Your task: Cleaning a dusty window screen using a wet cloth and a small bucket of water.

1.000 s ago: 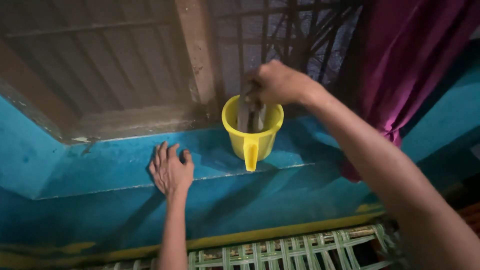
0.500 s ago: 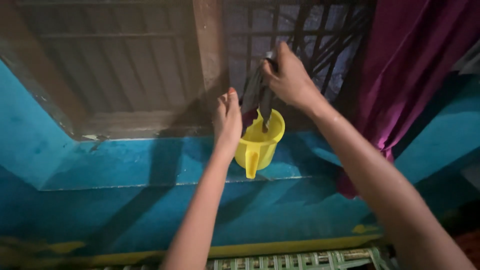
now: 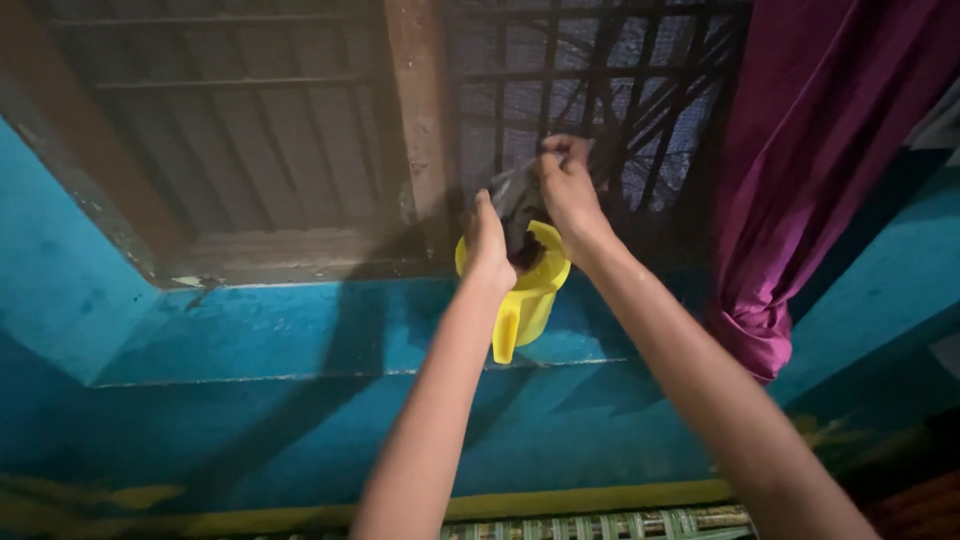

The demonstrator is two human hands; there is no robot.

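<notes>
Both hands up at a window sill. Right hand (image 3: 568,188) fingers pinched around the top of a dark, limp object (image 3: 516,205), blurred, kind unclear. Left hand (image 3: 486,242) just beside it, fingers together, touching the object's lower part; whether it grips cannot be told. Directly below both hands: a yellow plastic jug (image 3: 527,290), handle toward the camera, standing on the blue painted ledge (image 3: 250,325). Object's lower end hangs inside the jug mouth. Behind the hands, a barred window grille (image 3: 620,90); right of the right hand, a purple curtain (image 3: 800,170).
</notes>
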